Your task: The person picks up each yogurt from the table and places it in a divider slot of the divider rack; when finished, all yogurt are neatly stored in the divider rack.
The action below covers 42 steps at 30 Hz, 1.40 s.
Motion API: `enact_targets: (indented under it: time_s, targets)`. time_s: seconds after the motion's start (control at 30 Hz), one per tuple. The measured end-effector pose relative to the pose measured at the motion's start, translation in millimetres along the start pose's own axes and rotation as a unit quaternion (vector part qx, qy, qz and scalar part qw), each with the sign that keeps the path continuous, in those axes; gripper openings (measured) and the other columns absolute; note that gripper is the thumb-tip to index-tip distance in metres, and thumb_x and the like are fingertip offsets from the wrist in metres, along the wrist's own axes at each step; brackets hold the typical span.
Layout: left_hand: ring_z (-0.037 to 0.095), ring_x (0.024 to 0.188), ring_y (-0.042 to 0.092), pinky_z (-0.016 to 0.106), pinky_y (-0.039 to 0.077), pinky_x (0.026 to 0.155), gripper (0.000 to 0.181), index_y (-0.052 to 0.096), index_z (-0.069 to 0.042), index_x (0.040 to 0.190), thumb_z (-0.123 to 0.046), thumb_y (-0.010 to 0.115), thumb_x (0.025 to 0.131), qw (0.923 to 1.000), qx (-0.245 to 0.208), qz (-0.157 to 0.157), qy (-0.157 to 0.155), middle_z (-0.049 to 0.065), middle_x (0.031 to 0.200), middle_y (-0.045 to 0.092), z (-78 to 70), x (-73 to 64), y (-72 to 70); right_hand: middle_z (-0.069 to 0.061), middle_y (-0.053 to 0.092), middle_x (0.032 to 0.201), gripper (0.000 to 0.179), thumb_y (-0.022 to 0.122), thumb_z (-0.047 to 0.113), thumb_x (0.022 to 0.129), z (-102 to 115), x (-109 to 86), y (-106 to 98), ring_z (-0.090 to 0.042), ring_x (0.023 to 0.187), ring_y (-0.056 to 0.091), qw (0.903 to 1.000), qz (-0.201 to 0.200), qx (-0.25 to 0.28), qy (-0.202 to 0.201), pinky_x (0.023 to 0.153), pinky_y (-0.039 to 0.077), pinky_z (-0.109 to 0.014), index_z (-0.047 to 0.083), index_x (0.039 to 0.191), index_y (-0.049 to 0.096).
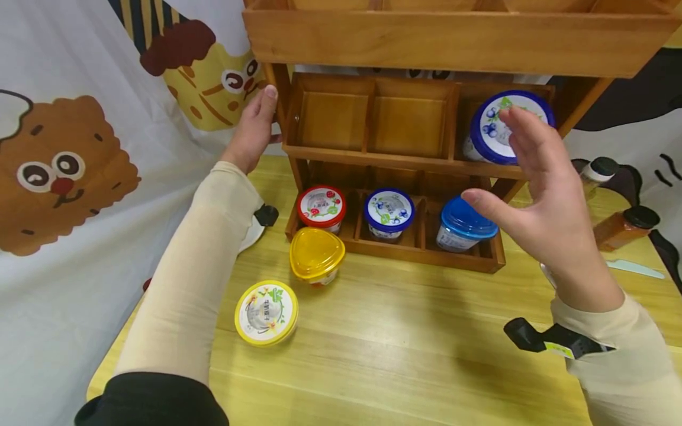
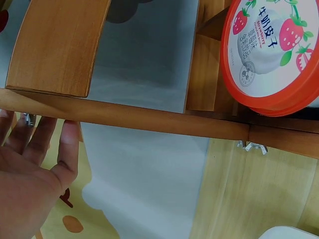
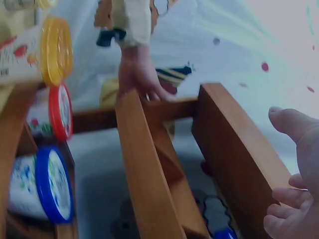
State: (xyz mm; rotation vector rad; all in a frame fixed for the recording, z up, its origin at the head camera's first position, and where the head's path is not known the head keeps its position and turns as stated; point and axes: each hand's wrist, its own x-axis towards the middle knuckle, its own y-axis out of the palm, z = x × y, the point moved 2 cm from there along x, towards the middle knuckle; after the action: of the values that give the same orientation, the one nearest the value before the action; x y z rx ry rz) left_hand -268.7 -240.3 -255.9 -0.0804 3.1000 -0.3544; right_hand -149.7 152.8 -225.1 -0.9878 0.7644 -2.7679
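My left hand (image 1: 249,135) is at the left side frame of a wooden rack (image 1: 442,38), its fingertips right at the upright post (image 2: 149,119) in the left wrist view. My right hand (image 1: 559,204) hovers at the right, thumb and fingers spread with nothing between them. It partly covers a blueberry tub (image 1: 487,127) with a dark blue rim, tilted in the middle tier's right compartment. Below stand a red-rimmed strawberry tub (image 1: 321,207), another blueberry tub (image 1: 389,213) and a tub with a clear blue lid (image 1: 463,225), one per compartment.
On the table (image 1: 373,355), a tub with a yellow lid (image 1: 317,254) and a yellow-rimmed tub (image 1: 266,313) stand before the rack. Spice jars (image 1: 626,228) and a pale green knife (image 1: 636,269) are at the right. A printed cloth (image 1: 69,296) hangs behind.
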Motion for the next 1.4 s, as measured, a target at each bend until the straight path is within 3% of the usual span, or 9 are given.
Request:
enact_targets:
  time_s: [0.3,0.47,0.63,0.77,1.07,1.23,1.4]
  targets:
    - [0.011,0.145,0.027,0.046,0.040,0.113,0.062,0.012,-0.030,0.159,-0.053,0.027,0.104,1.0000,-0.002,0.003,-0.004,-0.010,0.164,0.016,-7.7,-9.6,3.8,0.001,0.039,0.155,0.097,0.082,-0.010,0.071,9.2,-5.9,36.0,-0.018,0.146,0.033,0.9963,0.071,0.036,-0.030,0.119,0.029,-0.024,0.014,0.153,0.035]
    - [0.010,0.145,0.026,0.045,0.040,0.113,0.063,0.011,-0.030,0.159,-0.054,0.027,0.104,1.0000,0.005,0.006,-0.005,-0.010,0.164,0.015,-9.9,-11.7,5.0,-0.001,0.041,0.154,0.098,0.088,0.001,0.070,6.7,-8.5,59.8,-0.018,0.143,0.037,0.9940,0.100,0.019,-0.040,0.119,0.031,-0.027,0.015,0.153,0.037]
    - [0.009,0.145,0.025,0.045,0.039,0.114,0.062,0.011,-0.031,0.159,-0.054,0.027,0.104,1.0000,0.001,0.006,-0.008,-0.011,0.164,0.014,-9.9,-11.2,5.0,-0.001,0.040,0.154,0.094,0.089,0.017,0.074,-0.5,-11.7,82.5,-0.022,0.141,0.039,0.9897,0.139,0.017,-0.030,0.118,0.035,-0.043,0.019,0.152,0.037]
    - [0.010,0.145,0.025,0.046,0.039,0.114,0.062,0.011,-0.032,0.159,-0.053,0.027,0.104,1.0000,-0.002,0.005,-0.008,-0.011,0.164,0.014,-8.9,-10.5,4.6,0.001,0.038,0.155,0.090,0.085,0.028,0.079,-8.7,-14.8,100.0,-0.023,0.141,0.040,0.9833,0.180,0.025,-0.012,0.114,0.038,-0.051,0.024,0.153,0.034]
    - [0.009,0.145,0.024,0.046,0.039,0.114,0.062,0.011,-0.031,0.159,-0.054,0.027,0.104,0.9999,-0.002,0.005,-0.010,-0.011,0.165,0.014,-6.9,-9.6,4.4,-0.002,0.040,0.155,0.088,0.081,0.032,0.084,-24.0,-25.3,135.3,-0.021,0.143,0.037,0.9601,0.257,0.100,0.045,0.119,0.033,-0.044,0.022,0.155,0.030]
    - [0.010,0.145,0.025,0.046,0.039,0.113,0.062,0.012,-0.031,0.159,-0.054,0.028,0.103,1.0000,-0.001,0.005,-0.007,-0.010,0.165,0.014,-7.4,-10.5,4.4,-0.004,0.039,0.156,0.089,0.081,0.034,0.083,-31.3,-32.9,151.5,-0.022,0.143,0.039,0.9474,0.286,0.126,0.067,0.119,0.033,-0.043,0.018,0.155,0.030]
    - [0.011,0.145,0.026,0.046,0.040,0.113,0.062,0.012,-0.031,0.159,-0.054,0.027,0.104,1.0000,0.000,0.004,-0.006,-0.010,0.164,0.015,-8.1,-11.1,4.2,-0.008,0.042,0.154,0.091,0.083,0.030,0.081,-38.0,-40.4,167.9,-0.026,0.140,0.042,0.9442,0.298,0.127,0.062,0.117,0.035,-0.044,0.012,0.154,0.032]
